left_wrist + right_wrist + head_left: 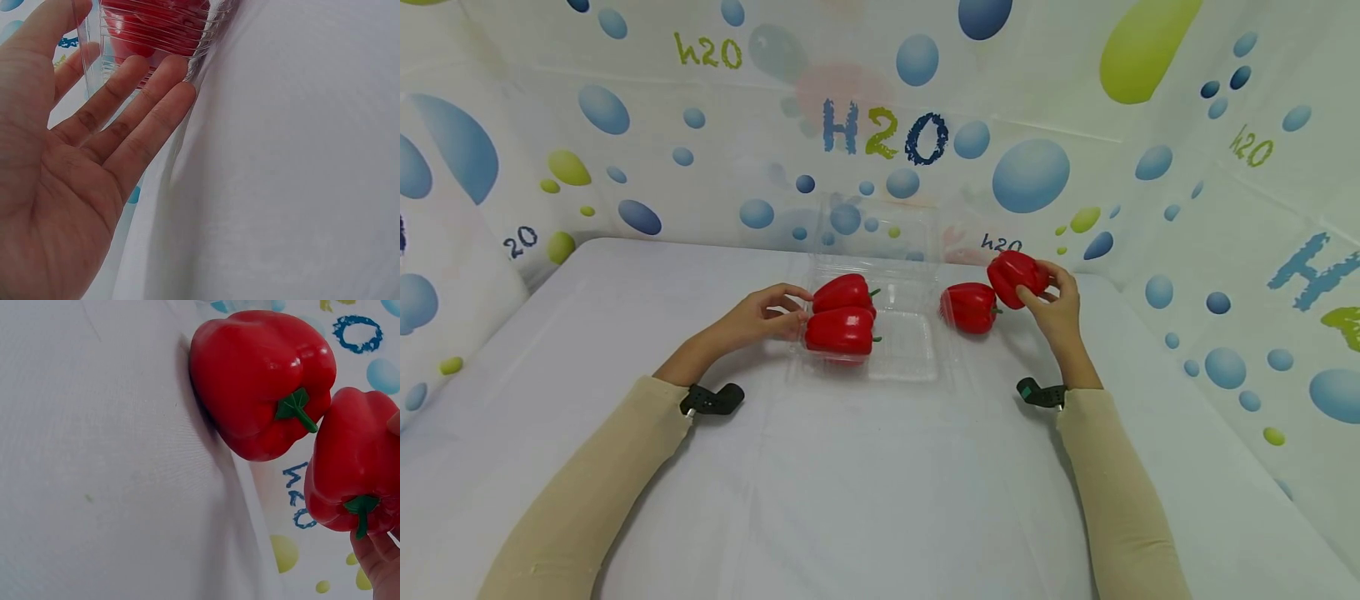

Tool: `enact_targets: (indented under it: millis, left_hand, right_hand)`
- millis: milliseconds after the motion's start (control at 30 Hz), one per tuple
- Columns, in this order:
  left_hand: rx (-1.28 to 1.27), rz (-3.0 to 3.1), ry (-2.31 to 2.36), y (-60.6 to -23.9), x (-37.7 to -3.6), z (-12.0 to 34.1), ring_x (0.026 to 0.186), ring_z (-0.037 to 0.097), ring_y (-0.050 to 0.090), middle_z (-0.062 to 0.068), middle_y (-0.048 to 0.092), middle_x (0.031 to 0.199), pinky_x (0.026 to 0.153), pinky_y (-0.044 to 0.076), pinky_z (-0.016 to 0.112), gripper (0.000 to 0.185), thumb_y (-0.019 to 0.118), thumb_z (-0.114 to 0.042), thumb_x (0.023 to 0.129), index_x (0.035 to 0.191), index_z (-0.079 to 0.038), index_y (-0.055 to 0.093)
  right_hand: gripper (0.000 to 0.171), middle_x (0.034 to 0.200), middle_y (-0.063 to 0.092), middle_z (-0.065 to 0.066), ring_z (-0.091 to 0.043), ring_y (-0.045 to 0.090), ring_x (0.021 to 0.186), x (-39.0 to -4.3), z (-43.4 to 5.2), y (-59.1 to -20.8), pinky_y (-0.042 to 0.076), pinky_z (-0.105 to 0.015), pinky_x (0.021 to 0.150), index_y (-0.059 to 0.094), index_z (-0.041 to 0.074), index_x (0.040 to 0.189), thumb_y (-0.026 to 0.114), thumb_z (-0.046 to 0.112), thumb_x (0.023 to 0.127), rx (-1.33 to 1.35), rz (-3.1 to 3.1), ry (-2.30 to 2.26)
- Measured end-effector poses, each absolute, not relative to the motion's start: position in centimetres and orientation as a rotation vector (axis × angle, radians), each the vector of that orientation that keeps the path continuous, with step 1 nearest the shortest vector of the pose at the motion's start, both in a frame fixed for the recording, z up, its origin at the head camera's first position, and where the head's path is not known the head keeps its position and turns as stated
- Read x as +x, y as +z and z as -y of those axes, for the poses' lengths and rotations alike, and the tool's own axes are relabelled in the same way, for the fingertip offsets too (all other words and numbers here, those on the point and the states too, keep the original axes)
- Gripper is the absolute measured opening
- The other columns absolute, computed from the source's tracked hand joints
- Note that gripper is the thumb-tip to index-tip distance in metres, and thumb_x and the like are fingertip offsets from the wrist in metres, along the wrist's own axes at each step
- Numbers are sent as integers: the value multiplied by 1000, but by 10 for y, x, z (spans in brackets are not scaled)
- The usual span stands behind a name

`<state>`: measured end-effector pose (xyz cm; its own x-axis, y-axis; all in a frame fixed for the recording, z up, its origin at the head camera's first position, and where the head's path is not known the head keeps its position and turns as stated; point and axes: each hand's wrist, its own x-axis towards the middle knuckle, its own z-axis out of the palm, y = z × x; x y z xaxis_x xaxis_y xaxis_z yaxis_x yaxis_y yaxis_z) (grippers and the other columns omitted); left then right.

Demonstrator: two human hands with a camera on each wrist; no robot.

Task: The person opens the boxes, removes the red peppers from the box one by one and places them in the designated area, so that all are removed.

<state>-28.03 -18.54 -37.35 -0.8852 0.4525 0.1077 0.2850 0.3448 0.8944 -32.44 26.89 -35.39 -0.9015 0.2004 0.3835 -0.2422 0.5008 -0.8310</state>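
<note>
My right hand (1056,312) grips a red bell pepper (1013,277) with a green stem, thumb and fingers round it, and holds it up on the right. Beside it, a second red bell pepper (262,381) lies on the table. A clear plastic clamshell container (906,342) stands in the middle with its lid (880,237) raised at the back. Two red bell peppers lie in its left half, a rear one (842,292) and a front one (840,332). At the container's left wall, my left hand (94,144) has its fingers extended, fingertips right at the ridged plastic.
A white cloth (880,483) covers the table. Behind and to both sides hangs a white curtain (715,158) printed with blue and green drops. Dark straps sit on both wrists, the left strap (711,400) and the right strap (1041,392).
</note>
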Motion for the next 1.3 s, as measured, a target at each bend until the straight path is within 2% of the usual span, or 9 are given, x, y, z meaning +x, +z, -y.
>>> enact_targets:
  millis: [233,500,1300]
  left_hand:
    - [689,-2434,1577,-374,-280,186,104,30,59,18,54,120,79,56,34,45,60,-20,90,131,-10,45]
    - [675,-2427,1581,-376,-281,187,104,30,59,18,53,120,79,56,35,45,61,-22,90,131,-11,45]
    - [694,-2433,1591,-379,-279,186,106,31,57,18,53,120,79,56,35,44,60,-21,90,131,-10,45]
  right_hand:
    - [55,137,42,-9,-24,39,122,-323,-272,-357,43,-41,102,43,15,135,65,25,86,46,2303,1385]
    - [56,138,42,-7,-21,38,124,-323,-272,-361,42,-38,103,41,14,137,64,24,87,0,2324,1405]
    - [53,138,40,-12,-26,37,123,-327,-280,-378,41,-41,101,43,9,135,63,21,87,-8,2379,1387]
